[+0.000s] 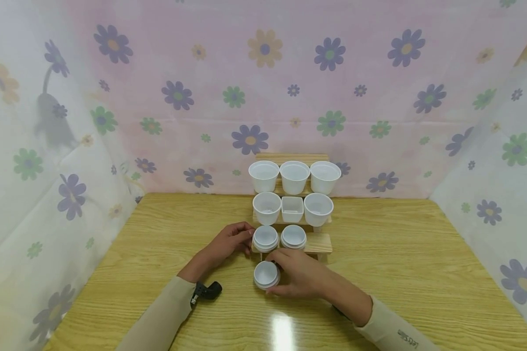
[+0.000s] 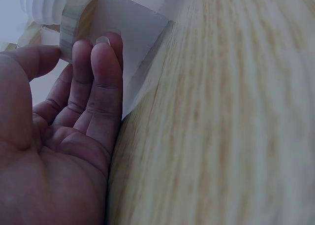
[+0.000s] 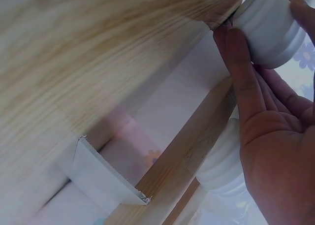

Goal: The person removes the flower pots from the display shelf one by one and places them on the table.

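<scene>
A white round plastic jar (image 1: 265, 275), likely light and stiff, is aptly side-pinched by the right hand (image 1: 302, 274); a wooden stand (image 1: 319, 242) is touched by the relaxed left hand (image 1: 229, 242).

The front jar (image 1: 266, 276) looks like smooth plastic, as do the round cups (image 1: 294, 182) behind. The stepped rack (image 1: 292, 158) has matt wooden treads (image 1: 318, 242) and supports (image 3: 101, 178) with rough-cut edges. The table (image 1: 399, 253) is wood-grained, smooth, and glossy enough to throw back a bright glare. The backdrop (image 1: 290, 109) and sleeves (image 1: 158, 314) look like matt cloth, the backdrop lightly creased.
</scene>
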`<state>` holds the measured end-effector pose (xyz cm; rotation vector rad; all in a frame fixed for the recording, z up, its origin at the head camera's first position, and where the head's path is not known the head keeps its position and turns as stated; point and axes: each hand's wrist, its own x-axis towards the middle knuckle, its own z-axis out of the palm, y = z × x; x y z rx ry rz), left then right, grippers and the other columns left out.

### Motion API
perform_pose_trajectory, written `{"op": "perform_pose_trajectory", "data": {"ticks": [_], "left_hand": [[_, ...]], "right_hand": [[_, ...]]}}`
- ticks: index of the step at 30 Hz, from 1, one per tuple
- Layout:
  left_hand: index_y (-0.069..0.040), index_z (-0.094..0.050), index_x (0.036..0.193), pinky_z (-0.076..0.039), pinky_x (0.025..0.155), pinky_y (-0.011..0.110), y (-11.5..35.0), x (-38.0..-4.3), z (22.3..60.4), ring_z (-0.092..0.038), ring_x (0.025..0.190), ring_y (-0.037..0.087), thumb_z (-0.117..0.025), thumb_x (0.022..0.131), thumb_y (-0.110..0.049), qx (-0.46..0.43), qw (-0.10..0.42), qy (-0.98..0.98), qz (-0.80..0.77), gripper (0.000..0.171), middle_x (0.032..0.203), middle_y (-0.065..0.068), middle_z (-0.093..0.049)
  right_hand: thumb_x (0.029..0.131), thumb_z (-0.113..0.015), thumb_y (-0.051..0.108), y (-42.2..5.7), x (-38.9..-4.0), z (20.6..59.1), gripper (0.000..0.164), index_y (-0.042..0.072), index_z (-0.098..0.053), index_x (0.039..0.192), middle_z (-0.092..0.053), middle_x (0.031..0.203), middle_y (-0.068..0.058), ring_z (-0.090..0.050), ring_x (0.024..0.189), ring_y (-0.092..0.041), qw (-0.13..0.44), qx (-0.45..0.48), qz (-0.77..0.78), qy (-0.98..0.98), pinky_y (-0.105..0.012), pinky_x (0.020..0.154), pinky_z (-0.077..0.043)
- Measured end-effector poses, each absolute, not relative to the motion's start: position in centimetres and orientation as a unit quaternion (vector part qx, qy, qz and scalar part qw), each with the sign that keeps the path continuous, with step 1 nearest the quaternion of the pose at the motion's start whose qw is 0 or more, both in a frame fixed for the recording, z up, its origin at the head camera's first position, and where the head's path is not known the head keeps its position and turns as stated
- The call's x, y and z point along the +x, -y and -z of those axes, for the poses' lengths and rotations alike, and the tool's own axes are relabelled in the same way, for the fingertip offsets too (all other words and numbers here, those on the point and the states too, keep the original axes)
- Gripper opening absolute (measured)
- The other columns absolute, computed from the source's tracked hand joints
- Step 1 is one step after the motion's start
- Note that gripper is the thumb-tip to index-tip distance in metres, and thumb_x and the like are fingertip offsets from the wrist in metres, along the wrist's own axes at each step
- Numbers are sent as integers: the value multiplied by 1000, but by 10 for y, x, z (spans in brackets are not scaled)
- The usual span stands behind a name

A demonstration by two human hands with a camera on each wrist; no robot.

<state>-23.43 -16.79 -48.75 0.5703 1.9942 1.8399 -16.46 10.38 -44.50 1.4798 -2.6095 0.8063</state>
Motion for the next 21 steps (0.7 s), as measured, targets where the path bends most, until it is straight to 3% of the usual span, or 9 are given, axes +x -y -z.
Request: {"op": "perform_pose_trajectory", "data": {"ticks": [8,21], "left_hand": [[4,-64,121,-62,73,32,167,-234,487,-66,81,20,-51,115,-24,201,184,-704,-656,31,96,10,-64],[3,-64,120,-62,74,33,167,-235,489,-67,81,20,-51,115,-24,200,183,-705,-655,30,96,10,-64]], "right_hand": [[87,-91,39,-103,-165,445,51,14,-65,123,-68,117,5,-63,109,-6,-4,463,-252,850,-25,95,-56],[84,-94,33,-99,-164,447,56,8,-66,126,-71,118,-3,-68,109,-16,16,453,-241,858,-31,95,-58]]}}
